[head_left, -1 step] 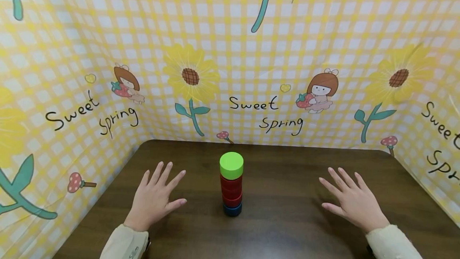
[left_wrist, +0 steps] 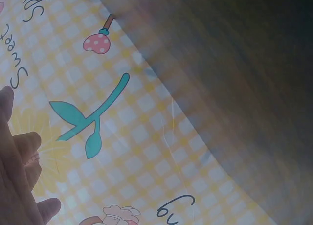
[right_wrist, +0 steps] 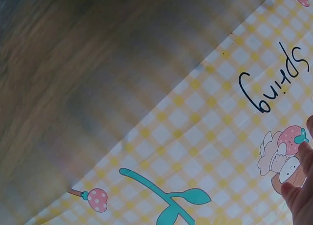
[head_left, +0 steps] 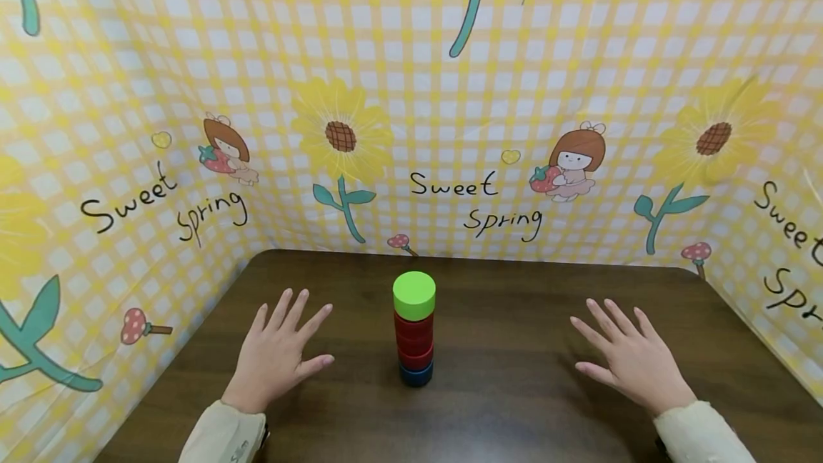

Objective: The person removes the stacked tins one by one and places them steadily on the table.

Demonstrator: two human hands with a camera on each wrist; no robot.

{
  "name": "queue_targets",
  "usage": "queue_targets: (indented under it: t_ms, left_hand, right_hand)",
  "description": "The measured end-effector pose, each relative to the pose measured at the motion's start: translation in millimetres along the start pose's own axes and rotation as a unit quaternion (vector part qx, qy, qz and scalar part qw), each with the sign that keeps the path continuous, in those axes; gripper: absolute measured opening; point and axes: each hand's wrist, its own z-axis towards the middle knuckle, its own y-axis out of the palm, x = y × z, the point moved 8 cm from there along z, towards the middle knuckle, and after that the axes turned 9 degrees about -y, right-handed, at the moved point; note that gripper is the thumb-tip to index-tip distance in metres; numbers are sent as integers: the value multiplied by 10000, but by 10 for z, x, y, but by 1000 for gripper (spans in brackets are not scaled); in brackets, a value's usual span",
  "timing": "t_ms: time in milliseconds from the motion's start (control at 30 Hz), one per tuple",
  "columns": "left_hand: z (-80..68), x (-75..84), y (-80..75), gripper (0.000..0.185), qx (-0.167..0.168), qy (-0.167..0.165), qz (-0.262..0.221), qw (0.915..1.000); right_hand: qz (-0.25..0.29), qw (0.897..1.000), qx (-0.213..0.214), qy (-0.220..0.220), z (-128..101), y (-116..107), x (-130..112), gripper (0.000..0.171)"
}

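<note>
An upright stack stands mid-table in the head view: a bright green disc (head_left: 414, 296) on top, red round pieces (head_left: 414, 340) beneath it, and a dark blue round piece (head_left: 416, 374) at the bottom. To its left is my left hand (head_left: 273, 356), palm down with fingers spread and nothing held. My right hand (head_left: 633, 359) lies to the right of the stack, also palm down, fingers spread and holding nothing. Both hands are well apart from the stack. In each wrist view only some fingertips show at the edge, and the stack is out of sight.
The dark brown wooden table (head_left: 514, 406) has rounded back corners. A yellow checked cloth (head_left: 450, 106) printed with sunflowers, figures and lettering rises behind it and along both sides, close to the table edges.
</note>
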Motion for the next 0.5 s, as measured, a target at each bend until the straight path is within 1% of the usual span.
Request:
queue_targets:
  t_ms: [167, 367, 500]
  left_hand:
    - [-1, 9, 4, 83, 14, -5, -17, 10000]
    - [7, 8, -1, 80, -138, 49, -22, 9999]
    - [15, -28, -46, 80, -128, 30, 14, 9999]
  right_hand:
    - [22, 10000, -32, 8, -3, 0, -1, 69]
    - [110, 9990, -425, -1, 53, -12, 17, 69]
    - [268, 9980, -564, 70, 99, -70, 41, 68]
